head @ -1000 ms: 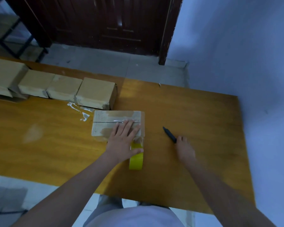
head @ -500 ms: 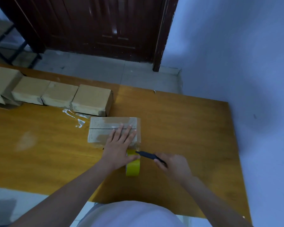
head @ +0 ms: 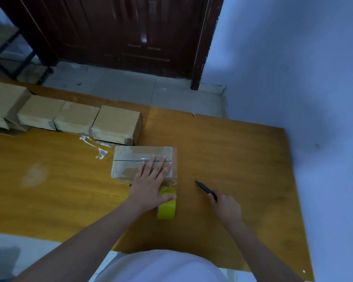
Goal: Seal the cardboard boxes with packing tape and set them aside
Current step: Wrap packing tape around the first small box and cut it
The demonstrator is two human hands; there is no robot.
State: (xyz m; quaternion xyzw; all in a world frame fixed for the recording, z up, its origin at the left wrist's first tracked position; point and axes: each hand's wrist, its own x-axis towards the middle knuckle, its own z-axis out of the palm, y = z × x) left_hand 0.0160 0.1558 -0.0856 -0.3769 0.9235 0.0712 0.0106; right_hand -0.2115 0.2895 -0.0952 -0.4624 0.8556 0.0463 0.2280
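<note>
Yellow-brown wood fills the lower view: a worktop (head: 232, 159) set against a pale wall, with a dark door beyond its far edge. Near the middle lies a small cardboard box (head: 128, 157), flaps closed along a centre seam, with tape visible over part of its top. The left hand (head: 151, 180) lies flat on the box, fingers spread and straight, thumb reaching toward the yellow tape roll (head: 167, 206) that stands on edge just beside the box's near side; a clear strip appears to run from the roll up to the box. The right hand (head: 226, 206) is curled round a slim dark cutter (head: 205, 190), its tip pointing toward the roll but well apart from it.

The step in hand looks like severing the tape. It would go best if the left hand keeps the strip taut and pressed down, and the blade meets the tape close to the roll, clear of the thumb.

Four more boxes (head: 77, 119) sit touching in a row along the far left edge. All are closed, so their contents cannot be seen. Crumpled clear tape scraps (head: 98, 147) lie between that row and the box in work.
</note>
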